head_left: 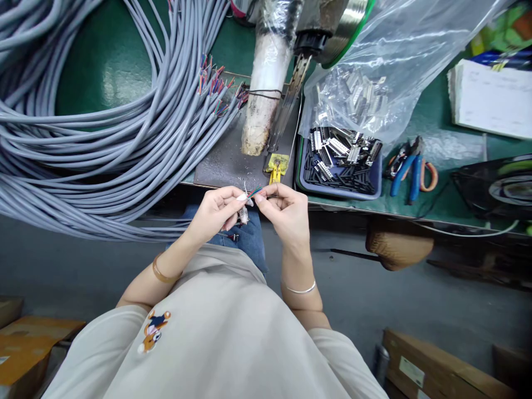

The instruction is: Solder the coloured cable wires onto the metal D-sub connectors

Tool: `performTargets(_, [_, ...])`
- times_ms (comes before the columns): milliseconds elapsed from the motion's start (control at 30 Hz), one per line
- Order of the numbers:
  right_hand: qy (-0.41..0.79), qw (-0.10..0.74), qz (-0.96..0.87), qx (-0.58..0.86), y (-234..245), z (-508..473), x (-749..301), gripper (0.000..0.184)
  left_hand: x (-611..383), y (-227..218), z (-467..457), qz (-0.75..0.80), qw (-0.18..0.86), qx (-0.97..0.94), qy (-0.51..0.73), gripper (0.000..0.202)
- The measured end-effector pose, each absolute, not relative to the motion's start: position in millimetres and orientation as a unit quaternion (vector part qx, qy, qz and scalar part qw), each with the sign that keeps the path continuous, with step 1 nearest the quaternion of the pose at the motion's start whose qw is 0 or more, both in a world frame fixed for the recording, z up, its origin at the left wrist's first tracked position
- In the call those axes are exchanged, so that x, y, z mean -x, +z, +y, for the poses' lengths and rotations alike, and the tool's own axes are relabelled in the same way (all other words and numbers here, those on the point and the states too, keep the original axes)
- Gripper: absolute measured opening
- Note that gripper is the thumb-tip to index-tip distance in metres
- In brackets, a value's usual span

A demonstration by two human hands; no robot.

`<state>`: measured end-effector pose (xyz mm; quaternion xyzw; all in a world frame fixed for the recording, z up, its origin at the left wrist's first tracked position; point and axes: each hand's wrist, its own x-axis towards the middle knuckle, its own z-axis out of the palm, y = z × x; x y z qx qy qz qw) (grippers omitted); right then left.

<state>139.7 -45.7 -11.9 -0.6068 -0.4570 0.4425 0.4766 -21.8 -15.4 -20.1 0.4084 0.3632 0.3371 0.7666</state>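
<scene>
Two bare hands meet just off the near edge of the green table [116,77], and I count one small cluster of coloured wires [254,192] between them, too fine to number. The left hand [220,209] has thumb and forefinger pinched on the cluster; the right hand [286,209] nips its other end the same way, its remaining fingers curled in. Each wrist wears one band: a tan bangle [162,272] on the left, a silver bracelet [302,290] on the right.

One big coil of grey cables [158,138] fills the left side, dozens of strands, more than I can count. Right of the hands sit one yellow clip [275,174] and one blue tray [376,191], heaped with connectors [334,148] past counting, one clear bag [415,83] spilling over its back. Beyond the tray lies one pair of blue-handled pliers [415,174], overlapping an orange-handled tool [431,176], with one stack of paper [492,100] farther back.
</scene>
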Motion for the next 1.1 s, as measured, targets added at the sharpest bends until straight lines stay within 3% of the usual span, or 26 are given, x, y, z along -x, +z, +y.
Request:
performTargets(300, [0.368, 0.504, -0.492, 0.607, -10.9, -50.2, -133.5, 0.01, 21.8, -17.9, -13.5, 0.369, 0.771, -0.405, 0.324, 0.048])
performTargets(833, [0.394, 0.491, -0.489, 0.604, -7.3, -50.2, -138.9, 0.015, 20.7, -16.8, -14.0, 0.358, 0.756, -0.438, 0.33, 0.046])
performTargets(1100, [0.343, 0.491, -0.549, 0.583, -9.4, -53.6, -138.8, 0.008, 21.7, -17.5, -17.5, 0.348, 0.77, -0.424, 0.326, 0.045])
